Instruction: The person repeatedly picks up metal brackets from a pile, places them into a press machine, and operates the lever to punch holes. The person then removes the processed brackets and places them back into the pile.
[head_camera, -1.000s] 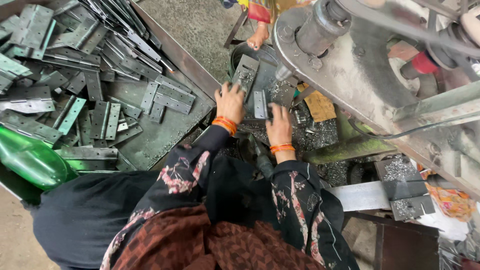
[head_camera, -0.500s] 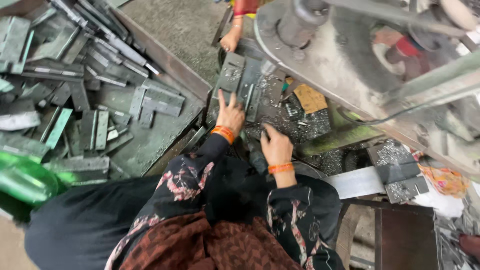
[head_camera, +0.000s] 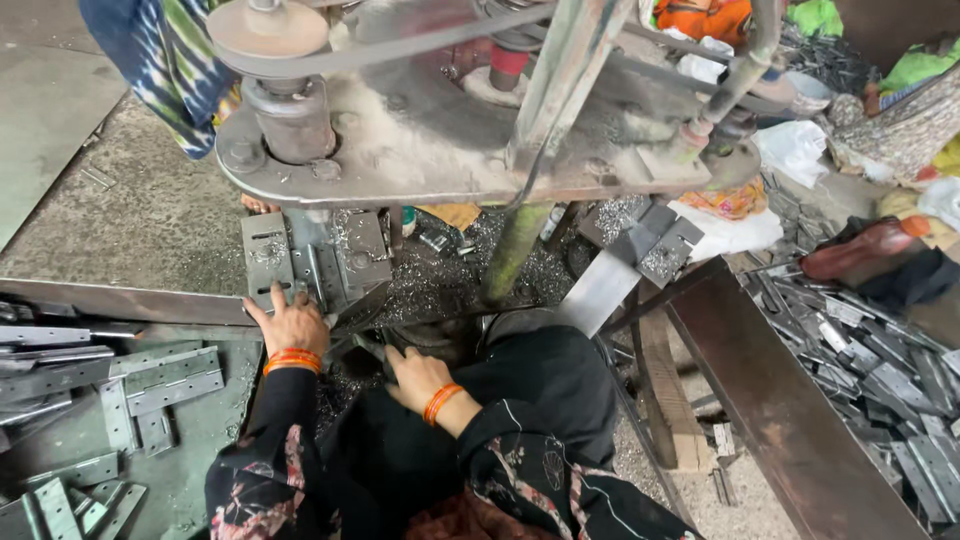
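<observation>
Under the machine's round steel table (head_camera: 420, 170), the left hand (head_camera: 292, 325) lies flat with fingers spread on a grey metal plate (head_camera: 268, 258), pressing but not pinching it. Just beside it, lower, the right hand (head_camera: 415, 378) rests loosely curled on dark scrap; whether it pinches anything cannot be told. More plates (head_camera: 165, 375) lie beyond the left wrist.

Black floral-print sleeves, with orange bangles on the left hand (head_camera: 293, 325) and right hand (head_camera: 418, 378).
</observation>
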